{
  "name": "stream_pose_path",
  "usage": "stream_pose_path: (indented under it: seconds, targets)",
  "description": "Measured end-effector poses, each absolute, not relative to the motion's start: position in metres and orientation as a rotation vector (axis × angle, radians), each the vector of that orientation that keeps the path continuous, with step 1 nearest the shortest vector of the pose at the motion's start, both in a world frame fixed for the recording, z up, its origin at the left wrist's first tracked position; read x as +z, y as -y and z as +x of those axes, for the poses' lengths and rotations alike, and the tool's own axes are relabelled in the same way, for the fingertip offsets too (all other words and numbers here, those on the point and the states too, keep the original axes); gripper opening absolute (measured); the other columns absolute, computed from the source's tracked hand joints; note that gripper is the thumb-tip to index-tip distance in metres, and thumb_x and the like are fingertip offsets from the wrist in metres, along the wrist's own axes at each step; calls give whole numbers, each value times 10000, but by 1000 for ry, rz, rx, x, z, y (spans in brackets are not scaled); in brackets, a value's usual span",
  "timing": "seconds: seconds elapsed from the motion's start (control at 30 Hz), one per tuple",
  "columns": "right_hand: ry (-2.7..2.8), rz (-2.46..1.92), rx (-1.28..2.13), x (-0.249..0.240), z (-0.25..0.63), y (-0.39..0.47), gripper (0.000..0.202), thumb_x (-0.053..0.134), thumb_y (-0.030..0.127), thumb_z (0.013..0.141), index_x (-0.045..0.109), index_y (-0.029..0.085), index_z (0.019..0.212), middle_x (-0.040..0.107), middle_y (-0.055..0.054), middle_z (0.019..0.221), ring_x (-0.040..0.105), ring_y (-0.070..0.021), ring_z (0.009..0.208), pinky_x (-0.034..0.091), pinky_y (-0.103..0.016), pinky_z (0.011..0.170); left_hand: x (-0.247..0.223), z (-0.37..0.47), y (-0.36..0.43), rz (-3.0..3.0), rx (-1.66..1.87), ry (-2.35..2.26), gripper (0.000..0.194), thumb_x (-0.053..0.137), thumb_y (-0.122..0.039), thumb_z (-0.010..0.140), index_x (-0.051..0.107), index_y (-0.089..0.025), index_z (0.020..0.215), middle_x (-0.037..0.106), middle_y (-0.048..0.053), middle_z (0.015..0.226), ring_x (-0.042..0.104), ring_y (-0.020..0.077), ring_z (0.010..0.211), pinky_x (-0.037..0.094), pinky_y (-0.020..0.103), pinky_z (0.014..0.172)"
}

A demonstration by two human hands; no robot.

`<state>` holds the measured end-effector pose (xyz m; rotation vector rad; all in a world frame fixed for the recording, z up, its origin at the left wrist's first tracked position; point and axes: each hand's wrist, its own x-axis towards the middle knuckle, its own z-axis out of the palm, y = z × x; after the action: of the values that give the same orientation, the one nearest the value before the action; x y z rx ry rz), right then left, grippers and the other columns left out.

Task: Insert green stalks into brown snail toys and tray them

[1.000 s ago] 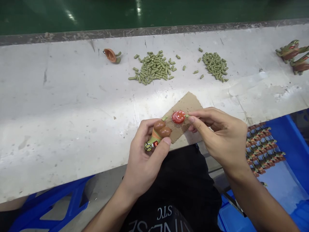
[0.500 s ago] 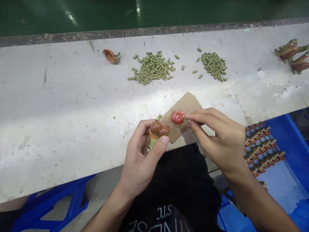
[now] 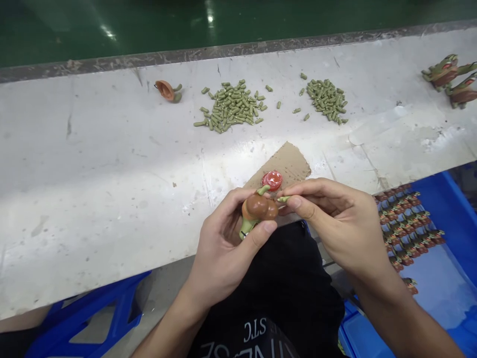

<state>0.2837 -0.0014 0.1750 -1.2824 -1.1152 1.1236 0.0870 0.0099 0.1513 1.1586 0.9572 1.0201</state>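
My left hand [image 3: 231, 243] is closed around a small brown and green figurine [image 3: 257, 209], its rounded brown side facing up and a green stub sticking out at the top. Between the thumb and fingertips of my right hand [image 3: 331, 219] is a small green peg-like piece [image 3: 283, 199], close to the figurine's right side; I cannot tell whether they touch. Just beyond the hands, a red lid-like disc [image 3: 272, 180] with a glossy wet surface sits on a piece of cardboard [image 3: 292, 161].
Two piles of green pieces, a larger pile [image 3: 234, 107] and a smaller pile [image 3: 328, 99], lie across the white table [image 3: 93, 174]. An orange-brown part [image 3: 166, 91] is at the back left, figurines [image 3: 445, 72] at the far right. Rows of figurines fill part of a blue bin [image 3: 456, 219].
My right hand has drawn the green piece away from the red disc, toward me and beside the figurine. My left hand has shifted slightly right with the figurine.
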Motion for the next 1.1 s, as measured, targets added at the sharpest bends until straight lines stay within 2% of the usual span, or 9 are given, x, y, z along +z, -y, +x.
stream_pose_path:
  seconds: [0.17, 0.4, 0.5, 0.7, 0.87, 1.1]
  targets:
    - [1096, -1273, 1134, 172, 282, 2, 195, 874, 74, 1019, 931, 260, 1038, 931, 22, 1010, 925, -166, 929, 761, -194, 872, 151, 88, -11, 1132, 1016, -958, 201, 895, -179, 1034, 842, -304, 1182, 885, -12, 1226, 846, 184, 1205, 697, 301, 1091]
    - [1163, -1316, 1105, 170, 284, 2, 155, 898, 108, 1018, 926, 258, 1043, 929, 14, 1016, 921, -190, 927, 777, -242, 850, 150, 86, -10, 1159, 988, -959, 190, 883, -192, 1052, 830, -303, 1196, 855, -15, 1198, 823, 167, 1160, 684, 277, 1045]
    - [1329, -1381, 996, 171, 289, 5, 120, 887, 145, 1050, 905, 264, 1062, 920, 14, 1049, 903, -185, 961, 754, -246, 853, 147, 84, -8, 1240, 990, -953, 195, 858, -169, 1065, 798, -294, 1202, 810, 0, 1161, 792, 172, 1099, 669, 288, 982]
    - [1815, -1347, 728, 183, 301, 11, 213, 780, 77, 1098, 848, 275, 1138, 902, -11, 1117, 875, -221, 992, 752, -357, 944, 144, 77, -7, 1586, 953, -897, 305, 815, -156, 1095, 734, -322, 1338, 755, 46, 1202, 728, 228, 1107, 598, 374, 974]
    - [1802, -1284, 748, 182, 303, 15, 202, 775, 72, 1106, 819, 266, 1143, 893, -7, 1106, 868, -195, 981, 738, -310, 921, 148, 76, -3, 1629, 926, -890, 310, 786, -148, 1109, 688, -325, 1344, 722, 36, 1193, 702, 213, 1079, 573, 348, 942]
    - [1677, -1228, 835, 170, 306, 26, 156, 807, 71, 1092, 815, 226, 1092, 881, -4, 1044, 853, -165, 948, 703, -254, 900, 151, 80, 5, 1665, 820, -910, 309, 751, -155, 1115, 684, -355, 1341, 715, 10, 1201, 712, 190, 1100, 588, 286, 979]
